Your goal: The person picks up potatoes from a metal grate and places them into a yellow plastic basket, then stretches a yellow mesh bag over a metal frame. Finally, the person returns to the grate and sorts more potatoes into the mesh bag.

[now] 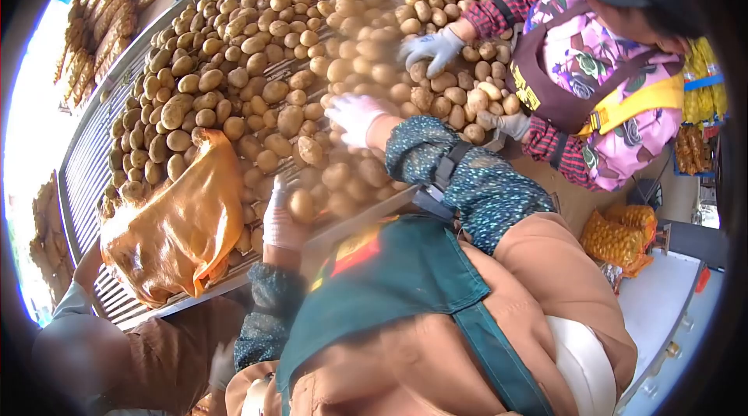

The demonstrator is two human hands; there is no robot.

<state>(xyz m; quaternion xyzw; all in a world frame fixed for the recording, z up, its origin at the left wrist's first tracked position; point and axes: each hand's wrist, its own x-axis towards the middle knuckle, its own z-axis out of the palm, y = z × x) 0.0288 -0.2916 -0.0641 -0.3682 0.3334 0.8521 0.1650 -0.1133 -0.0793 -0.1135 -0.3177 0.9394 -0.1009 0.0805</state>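
Note:
Many brown potatoes (210, 79) cover a slatted metal table (78, 174). My right hand (357, 118), in a pale glove, reaches over them with its fingers spread, holding nothing. Near the table's front edge, my left hand (282, 223) in a white glove has its thumb raised beside a potato (301, 204), which appears to rest in its grasp; its other fingers are mostly hidden. An orange bag (175, 221) lies on the left part of the table, among the potatoes.
At the right, a co-worker (592, 81) has one gloved hand (436, 50) on the potatoes and another (506, 124) by the edge. Another person (148, 346) is at the lower left. Filled sacks (619, 237) stand at the right, more sacks (101, 19) upper left.

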